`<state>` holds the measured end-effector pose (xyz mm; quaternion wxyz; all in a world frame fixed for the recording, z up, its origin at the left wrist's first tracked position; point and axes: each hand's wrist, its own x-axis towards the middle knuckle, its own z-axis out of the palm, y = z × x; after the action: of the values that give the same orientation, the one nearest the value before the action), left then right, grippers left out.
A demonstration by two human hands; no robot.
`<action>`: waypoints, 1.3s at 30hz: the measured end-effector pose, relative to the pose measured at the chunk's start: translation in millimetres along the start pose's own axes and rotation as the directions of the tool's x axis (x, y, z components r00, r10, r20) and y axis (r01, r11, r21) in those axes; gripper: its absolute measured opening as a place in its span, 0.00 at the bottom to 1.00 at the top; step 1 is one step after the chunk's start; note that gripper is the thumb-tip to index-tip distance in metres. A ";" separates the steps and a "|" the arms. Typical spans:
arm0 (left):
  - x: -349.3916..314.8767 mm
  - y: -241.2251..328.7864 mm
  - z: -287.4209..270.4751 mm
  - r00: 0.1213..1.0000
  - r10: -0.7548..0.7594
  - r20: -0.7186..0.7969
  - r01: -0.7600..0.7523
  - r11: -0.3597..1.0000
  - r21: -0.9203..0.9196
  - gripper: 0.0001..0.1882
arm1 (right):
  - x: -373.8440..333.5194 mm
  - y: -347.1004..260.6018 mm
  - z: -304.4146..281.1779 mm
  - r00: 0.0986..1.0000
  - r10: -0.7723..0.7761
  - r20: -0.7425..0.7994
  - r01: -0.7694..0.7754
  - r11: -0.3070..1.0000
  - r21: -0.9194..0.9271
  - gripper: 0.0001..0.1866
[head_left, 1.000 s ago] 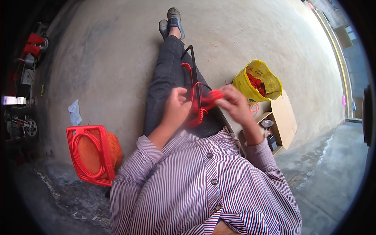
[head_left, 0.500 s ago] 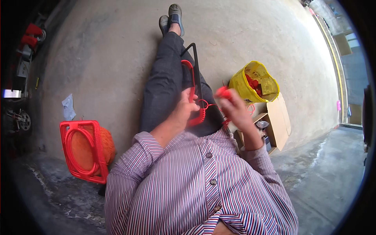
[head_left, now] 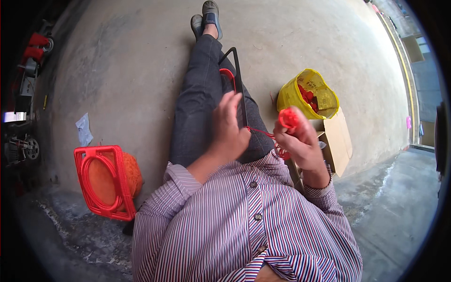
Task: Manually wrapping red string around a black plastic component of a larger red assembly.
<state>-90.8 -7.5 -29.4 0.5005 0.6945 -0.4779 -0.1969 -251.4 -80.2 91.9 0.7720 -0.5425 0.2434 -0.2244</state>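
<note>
My left hand (head_left: 229, 129), slightly blurred, lies over a red curved piece (head_left: 227, 73), its fingers stretched out and thumb apart. Beside it a bent black metal rod (head_left: 240, 91) rises over my legs. The hand hides most of the red piece's lower part. To the right, my right hand (head_left: 303, 145) is closed around a small red bundle of cord (head_left: 288, 118), held up off my lap. Thin red cord (head_left: 260, 132) runs slack from near the rod's lower end toward my right hand, with a few loops hanging below it.
A yellow bucket (head_left: 289, 98) with red pieces inside stands right, next to an open cardboard box (head_left: 337, 143). On the left, a red frame wound with cord (head_left: 123, 188) leans against an orange round object (head_left: 136, 174). A crumpled plastic bag (head_left: 84, 130) lies on the concrete floor.
My right hand has moved right and toward me with the red bundle. My left hand has shifted over the red piece, its fingers straighter, covering the ridged lower end that showed before.
</note>
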 end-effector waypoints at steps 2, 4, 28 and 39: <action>9.1 45.5 -26.1 0.959 0.222 0.178 -0.227 0.974 0.008 0.25 | -2.8 -23.2 6.0 0.995 -0.071 -0.072 0.072 0.997 0.000 0.08; 11.3 42.9 -31.2 0.975 0.103 0.197 -0.077 0.988 -0.132 0.14 | 6.7 -26.4 -9.6 0.981 -0.178 0.079 0.168 0.979 0.120 0.09; 18.2 25.6 -34.7 0.678 -0.527 0.512 0.735 0.477 -0.482 0.07 | 4.9 -17.2 -39.7 0.928 -0.281 -0.245 0.338 0.912 0.231 0.16; 14.8 16.4 -28.3 0.430 -0.580 0.692 0.890 0.141 -0.434 0.07 | -94.0 -53.9 -85.9 0.870 -0.279 -0.406 0.227 0.958 -0.172 0.12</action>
<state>-70.2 -6.6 0.1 0.4732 0.5011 -0.0107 -0.7245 -382.5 -102.0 130.3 0.6303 -0.5525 0.3457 -0.4219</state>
